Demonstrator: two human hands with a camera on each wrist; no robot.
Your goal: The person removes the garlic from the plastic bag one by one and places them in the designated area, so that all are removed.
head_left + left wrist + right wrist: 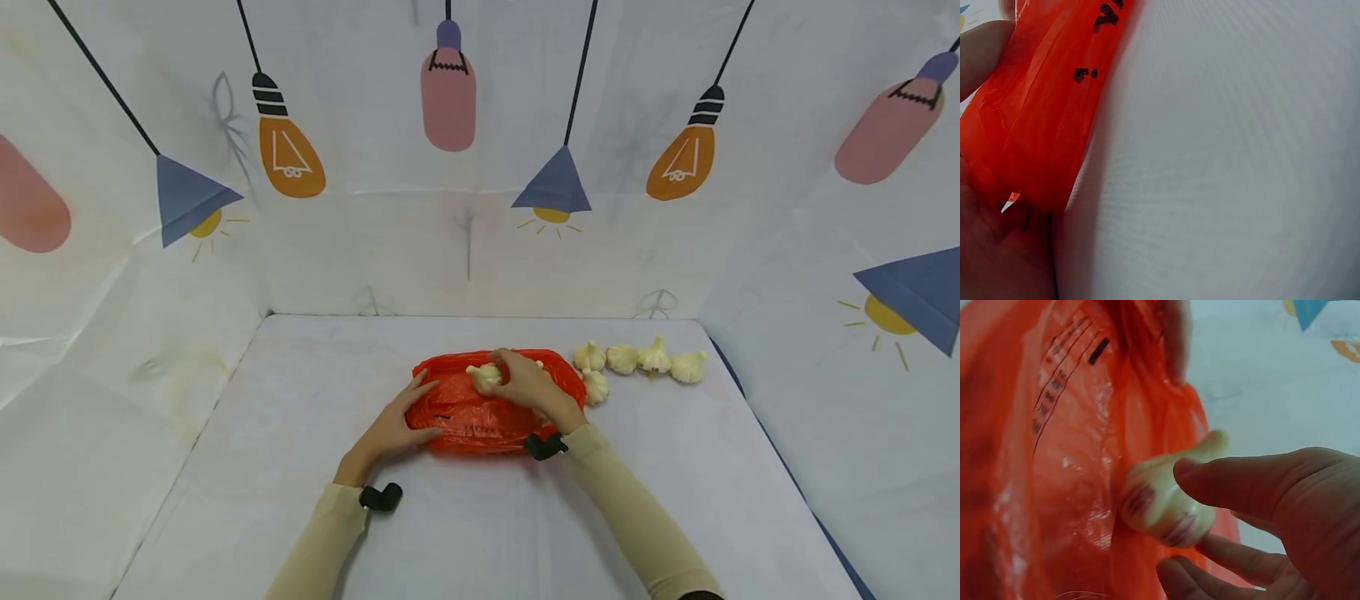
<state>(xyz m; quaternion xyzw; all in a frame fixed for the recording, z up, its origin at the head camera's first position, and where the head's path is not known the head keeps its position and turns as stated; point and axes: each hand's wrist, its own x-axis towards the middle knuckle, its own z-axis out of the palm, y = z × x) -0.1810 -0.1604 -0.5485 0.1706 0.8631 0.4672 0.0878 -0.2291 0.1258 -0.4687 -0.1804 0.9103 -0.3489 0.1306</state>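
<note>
The right hand (527, 385) held a garlic bulb (1169, 500) over the red bag (472, 427), pinched between the thumb and the fingers beneath. The left hand (392, 427) stood wide, thumb and fingers spread against the bag's left end. Whether it gripped the plastic firmly could not be told. A second bulb (539, 364) showed in part behind the right hand. Five loose bulbs (655, 357) lay beyond the bag's right side, four in a row and one in front.

Risks, as judged: the pinched bulb was rounded and could have rolled out of so light a hold. The thin plastic could have snagged on the right fingers or the bulb and been dragged along. Should the left hand have slackened, the bag's side could have sagged inward and narrowed the mouth. A sweep of the right wrist could have knocked the front loose bulb, which sat just beside the bag, perhaps touching it.

Edges and room: the table (450, 533) met the patterned wall (360, 250) behind the bulbs. The row's outermost bulb (688, 367) lay near the right edge, leaving little room there. Broader open space lay left of the bag and in front.
</note>
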